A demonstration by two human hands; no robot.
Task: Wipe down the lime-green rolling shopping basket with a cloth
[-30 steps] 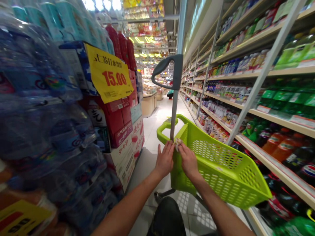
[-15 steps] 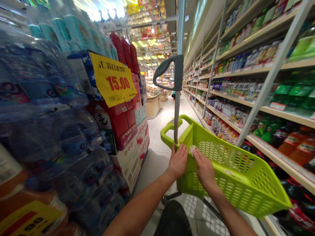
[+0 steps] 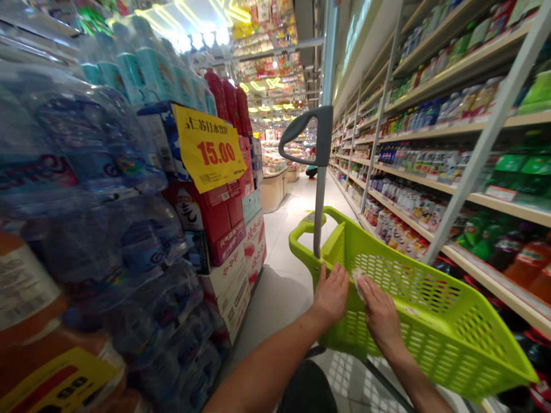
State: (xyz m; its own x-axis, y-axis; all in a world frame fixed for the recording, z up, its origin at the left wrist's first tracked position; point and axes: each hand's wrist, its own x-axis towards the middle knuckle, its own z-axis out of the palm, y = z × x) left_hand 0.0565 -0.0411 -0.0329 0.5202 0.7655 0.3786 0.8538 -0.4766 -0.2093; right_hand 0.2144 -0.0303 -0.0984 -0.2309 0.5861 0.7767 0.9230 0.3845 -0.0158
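A lime-green plastic shopping basket [image 3: 434, 358] with perforated walls stands in front of me, tilted to the right in the picture. My left hand [image 3: 332, 295] has its fingers hooked over the near rim, close to the foot of the grey pole [image 3: 319, 221]. Beside it, my right hand [image 3: 381, 310] pinches a crumpled whitish cloth or tissue [image 3: 357, 276] against the same rim. A grey loop handle [image 3: 325, 135] sits higher up on the pole. My thumb on the right is largely hidden.
Shrink-wrapped water bottles [image 3: 129, 172] and stacked drink cartons [image 3: 230, 269] line the left side, with a yellow price sign [image 3: 210, 150]. Shelves of bottled drinks [image 3: 434, 160] run along the right. A tiled aisle floor [image 3: 297, 229] leads to a distant crouching person [image 3: 310, 170].
My left hand and my right hand with the cloth have moved a little to the right along the basket's rim. The whole view has shifted slightly, placing the basket farther right and lower.
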